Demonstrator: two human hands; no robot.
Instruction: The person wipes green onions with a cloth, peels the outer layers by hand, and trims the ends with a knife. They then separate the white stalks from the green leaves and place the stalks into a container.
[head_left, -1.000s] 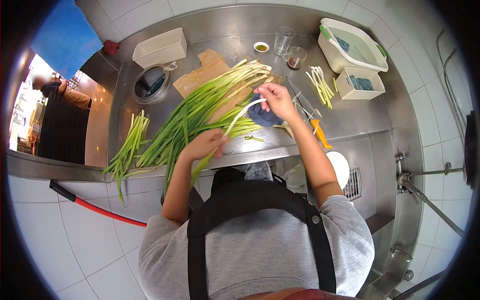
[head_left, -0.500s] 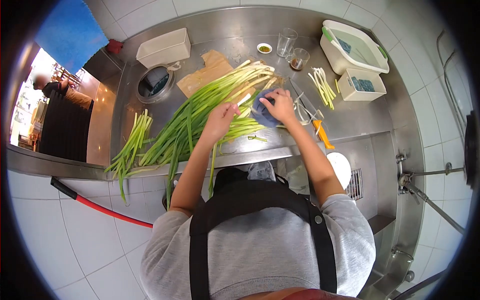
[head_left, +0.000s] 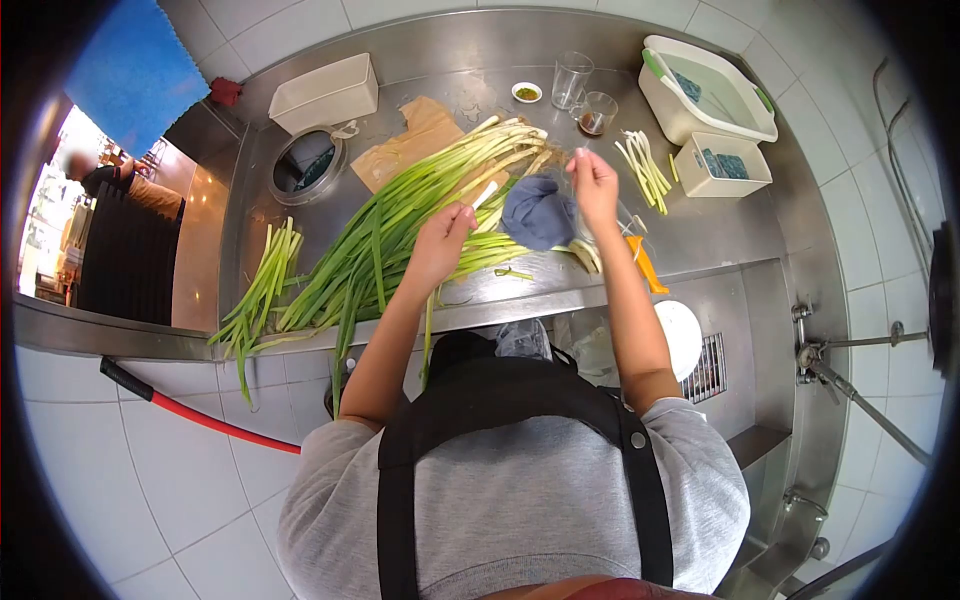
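My left hand (head_left: pixel 442 245) is closed around a spring onion, whose white end (head_left: pixel 486 194) points up past my fingers. A large pile of spring onions (head_left: pixel 385 220) lies under and behind that hand, white ends to the back right. My right hand (head_left: pixel 597 192) is raised with thumb and fingers pinched together; what they hold, if anything, is too small to name. Just left of it a crumpled blue-grey cloth (head_left: pixel 540 214) rests against the pile. The orange knife handle (head_left: pixel 646 264) lies near my right forearm, its blade mostly hidden behind my hand.
Trimmed spring onion stalks (head_left: pixel 644 172) lie right of my hand, near a white bin (head_left: pixel 724 168) and a water-filled tub (head_left: pixel 705 95). Two glasses (head_left: pixel 572 80) and a sauce dish (head_left: pixel 527 92) stand behind. At left are a round metal-rimmed opening (head_left: pixel 307 165) and a person (head_left: pixel 110 180).
My right hand has lifted off the blue-grey cloth and moved right, its fingers now pinched. The cloth stays behind on the counter. My left hand has barely moved.
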